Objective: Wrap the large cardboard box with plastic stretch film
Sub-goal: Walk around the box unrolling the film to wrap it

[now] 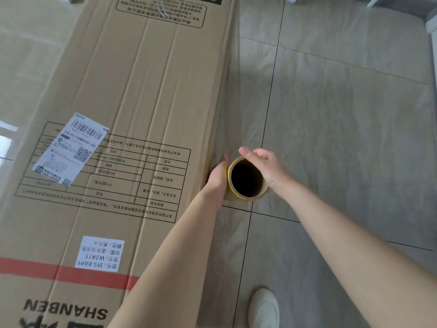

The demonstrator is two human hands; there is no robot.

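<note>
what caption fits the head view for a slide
Left hand and right hand grip the film roll beside the box, above the tiled floor.

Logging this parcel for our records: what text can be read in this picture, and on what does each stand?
"SHANBEN": printed large on the cardboard box, upside down to the camera.
"SYS-8WP1": white sticker on the box.
"W2A11": same sticker.
"ABS": printed table on the box.
"PP": same table.
Shipping label: barcode and QR code; its print is too blurred.
Remaining Chinese print: too small.
Stretch film roll: no text visible.
</note>
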